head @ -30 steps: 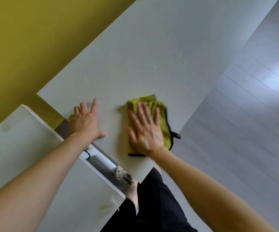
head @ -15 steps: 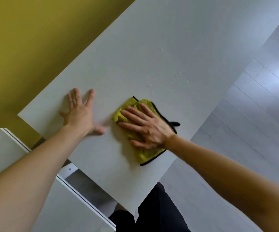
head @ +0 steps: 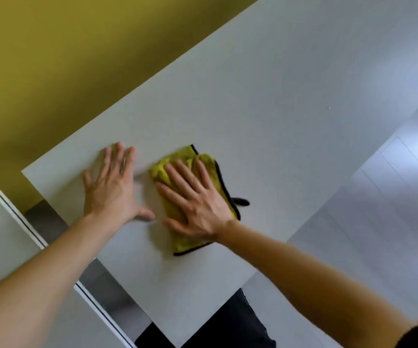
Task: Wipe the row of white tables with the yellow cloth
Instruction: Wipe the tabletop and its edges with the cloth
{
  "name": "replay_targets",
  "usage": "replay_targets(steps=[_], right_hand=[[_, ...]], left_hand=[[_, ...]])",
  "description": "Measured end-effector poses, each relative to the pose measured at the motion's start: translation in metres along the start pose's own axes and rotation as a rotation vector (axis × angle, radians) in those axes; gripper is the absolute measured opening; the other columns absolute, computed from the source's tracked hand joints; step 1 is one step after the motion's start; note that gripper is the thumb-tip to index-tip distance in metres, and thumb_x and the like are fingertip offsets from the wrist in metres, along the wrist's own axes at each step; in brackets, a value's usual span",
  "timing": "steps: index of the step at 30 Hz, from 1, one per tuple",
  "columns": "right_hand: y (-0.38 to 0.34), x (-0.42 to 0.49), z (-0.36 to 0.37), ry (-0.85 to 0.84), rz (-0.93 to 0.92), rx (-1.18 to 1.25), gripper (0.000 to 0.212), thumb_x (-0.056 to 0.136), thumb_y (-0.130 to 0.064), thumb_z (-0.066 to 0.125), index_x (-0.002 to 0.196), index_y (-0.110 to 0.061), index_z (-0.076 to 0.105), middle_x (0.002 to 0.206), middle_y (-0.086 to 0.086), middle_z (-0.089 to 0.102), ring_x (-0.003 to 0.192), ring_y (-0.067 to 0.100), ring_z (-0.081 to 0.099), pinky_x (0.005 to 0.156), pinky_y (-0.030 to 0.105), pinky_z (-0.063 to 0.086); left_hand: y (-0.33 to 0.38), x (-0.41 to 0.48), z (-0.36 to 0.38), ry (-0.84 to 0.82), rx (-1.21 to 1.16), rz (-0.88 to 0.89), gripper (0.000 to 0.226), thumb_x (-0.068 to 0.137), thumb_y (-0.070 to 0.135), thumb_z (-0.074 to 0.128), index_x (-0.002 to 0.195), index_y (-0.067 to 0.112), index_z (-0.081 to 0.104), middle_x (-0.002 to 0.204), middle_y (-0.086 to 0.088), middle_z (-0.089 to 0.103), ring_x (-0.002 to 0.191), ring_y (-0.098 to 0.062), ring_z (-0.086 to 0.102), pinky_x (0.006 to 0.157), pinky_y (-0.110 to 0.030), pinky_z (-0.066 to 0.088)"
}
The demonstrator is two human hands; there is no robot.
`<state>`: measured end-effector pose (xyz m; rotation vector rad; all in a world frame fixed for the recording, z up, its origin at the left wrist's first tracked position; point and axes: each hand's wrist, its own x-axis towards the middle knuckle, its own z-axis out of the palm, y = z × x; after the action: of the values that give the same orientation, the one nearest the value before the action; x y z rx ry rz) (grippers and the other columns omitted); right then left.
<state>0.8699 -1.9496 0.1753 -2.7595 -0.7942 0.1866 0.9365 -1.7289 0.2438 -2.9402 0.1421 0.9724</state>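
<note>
Yellow cloth point(head: 164, 172) now nearer left hand point(head: 112, 189)

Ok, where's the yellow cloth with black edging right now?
Head view, centre: the black-edged yellow cloth lies on the white table under the right hand, beside the left hand.

We can read no text, label, brand, number or sign on the yellow cloth point(head: 183, 241), the white table point(head: 278, 116) or the wall point(head: 77, 59).

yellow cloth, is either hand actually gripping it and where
Nothing is gripped. The right hand presses flat, fingers straight, on the middle of the yellow cloth; the left hand lies flat on the white table.
</note>
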Motion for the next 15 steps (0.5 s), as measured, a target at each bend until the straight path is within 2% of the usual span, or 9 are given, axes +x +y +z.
replay_targets(steps=[3,5,6,8,11,13,15], right_hand=[[-0.020,-0.004,0.005,-0.152,-0.186,-0.040,0.093,0.103,-0.076,0.045,0.175,-0.026,0.014,0.183,0.010,0.000,0.169,0.034,-0.008,0.132,0.067,0.003],[0.020,0.011,-0.007,-0.157,-0.287,-0.072,0.092,0.102,-0.075,0.047,0.175,-0.030,0.013,0.183,0.006,0.001,0.169,0.031,-0.007,0.134,0.063,0.001],[0.048,0.022,-0.015,-0.132,-0.280,-0.076,0.091,0.101,-0.074,0.049,0.174,-0.031,0.016,0.183,0.005,0.004,0.170,0.030,-0.003,0.134,0.063,0.001],[0.107,0.049,-0.034,-0.037,-0.102,-0.087,0.088,0.102,-0.073,0.052,0.173,-0.032,0.023,0.183,0.004,0.010,0.170,0.029,0.004,0.133,0.065,0.006],[0.166,0.092,-0.059,0.031,0.254,-0.119,0.084,0.103,-0.077,0.046,0.173,-0.035,0.024,0.183,0.001,0.011,0.170,0.027,0.003,0.132,0.066,0.008],[0.161,0.109,-0.062,0.049,0.361,-0.128,0.082,0.105,-0.075,0.042,0.173,-0.034,0.023,0.183,0.003,0.008,0.170,0.028,0.000,0.133,0.066,0.003],[0.121,0.119,-0.052,0.068,0.351,-0.132,0.080,0.106,-0.070,0.041,0.173,-0.031,0.024,0.183,0.006,0.006,0.170,0.031,-0.001,0.133,0.067,0.000]], left_hand=[[-0.012,-0.001,0.004,0.011,0.011,0.060,0.171,0.052,0.079,0.094,0.173,0.026,-0.015,0.181,-0.002,-0.024,0.169,-0.025,-0.014,0.126,-0.069,0.026],[-0.015,0.000,0.005,-0.020,-0.020,0.076,0.174,0.046,0.091,0.086,0.173,0.027,-0.016,0.179,-0.004,-0.030,0.168,-0.028,-0.018,0.131,-0.068,0.016],[-0.017,0.000,0.006,-0.027,-0.063,0.046,0.179,0.041,0.095,0.084,0.172,0.029,-0.019,0.177,-0.007,-0.035,0.167,-0.031,-0.023,0.133,-0.066,0.006],[-0.022,-0.001,0.010,-0.049,-0.194,-0.086,0.191,0.028,0.101,0.080,0.165,0.031,-0.034,0.169,-0.010,-0.048,0.161,-0.032,-0.038,0.131,-0.065,-0.010],[-0.030,0.002,0.020,-0.135,-0.337,-0.207,0.196,0.016,0.111,0.061,0.155,0.027,-0.050,0.159,-0.008,-0.061,0.150,-0.029,-0.054,0.127,-0.073,-0.013],[-0.032,0.005,0.023,-0.180,-0.341,-0.200,0.197,0.017,0.112,0.060,0.151,0.023,-0.053,0.155,-0.010,-0.064,0.147,-0.030,-0.058,0.125,-0.075,-0.014],[-0.032,0.007,0.021,-0.220,-0.339,-0.195,0.197,0.024,0.108,0.070,0.149,0.021,-0.055,0.152,-0.012,-0.066,0.143,-0.032,-0.061,0.123,-0.076,-0.018]])
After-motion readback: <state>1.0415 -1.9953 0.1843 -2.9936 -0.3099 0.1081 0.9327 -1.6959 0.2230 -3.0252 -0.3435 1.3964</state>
